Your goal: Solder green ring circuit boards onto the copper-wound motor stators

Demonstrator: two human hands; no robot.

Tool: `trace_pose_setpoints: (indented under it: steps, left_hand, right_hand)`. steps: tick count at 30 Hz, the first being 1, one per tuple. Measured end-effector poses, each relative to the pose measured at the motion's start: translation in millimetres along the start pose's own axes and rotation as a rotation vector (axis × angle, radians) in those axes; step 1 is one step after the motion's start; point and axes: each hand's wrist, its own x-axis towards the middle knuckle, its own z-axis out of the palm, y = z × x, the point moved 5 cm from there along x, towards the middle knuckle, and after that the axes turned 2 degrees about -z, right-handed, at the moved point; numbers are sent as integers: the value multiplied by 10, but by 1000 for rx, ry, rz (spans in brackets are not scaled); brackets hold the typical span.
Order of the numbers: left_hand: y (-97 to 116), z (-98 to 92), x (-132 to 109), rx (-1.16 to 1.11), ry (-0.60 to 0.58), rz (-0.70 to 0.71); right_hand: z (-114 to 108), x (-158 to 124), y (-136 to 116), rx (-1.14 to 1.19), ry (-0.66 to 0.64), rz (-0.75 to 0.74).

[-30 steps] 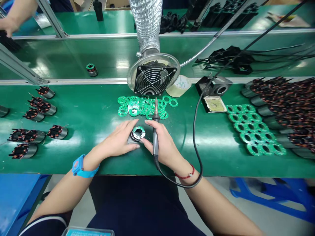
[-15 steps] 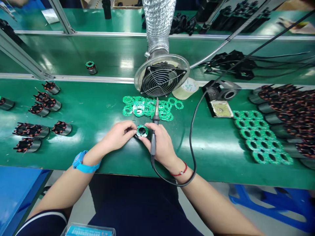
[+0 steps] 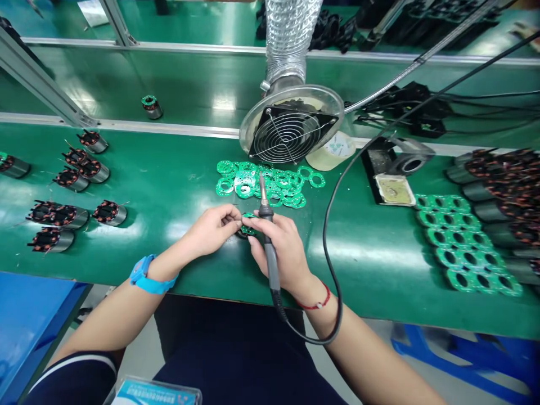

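Between my two hands sits a motor stator (image 3: 248, 230) topped with a green ring circuit board, mostly covered by fingers. Thumb and forefinger of my left hand (image 3: 215, 229) are closed on its left side. A soldering iron (image 3: 272, 264) lies across my right hand (image 3: 283, 247), held in the grip with its tip pointing away from me. The right forefinger reaches over to the board, while the right thumb is beside the stator. Just beyond the hands is a loose pile of green ring circuit boards (image 3: 282, 183).
A fume extractor fan (image 3: 291, 132) hangs above the pile. Several stators (image 3: 109, 212) stand at the left. At the right are a soldering iron stand (image 3: 392, 188), rows of ring boards (image 3: 462, 239) and many stators (image 3: 498, 197). The iron's cable (image 3: 327, 225) loops beside my right arm.
My right fingers have moved over the board, which shows less of its face now. The soldering iron has tilted, its tip leaning further left. The whole view has shifted slightly.
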Motion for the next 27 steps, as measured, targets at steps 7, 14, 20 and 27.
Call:
trace_pose_setpoints:
  steps: [7,14,20,27]
  left_hand:
    - [52,-9,-14,157,95,4]
    - [40,1,-16,228,142,-38]
    - [56,4,-31,269,171,-40]
    - [82,9,-37,317,203,-20]
  right_hand:
    - [-55,-24,72,105,77,128]
    - [-158,-286,269,358,334,368]
    - [-217,-313,232,387,373,255]
    - [-221,-350,254,352,369,203]
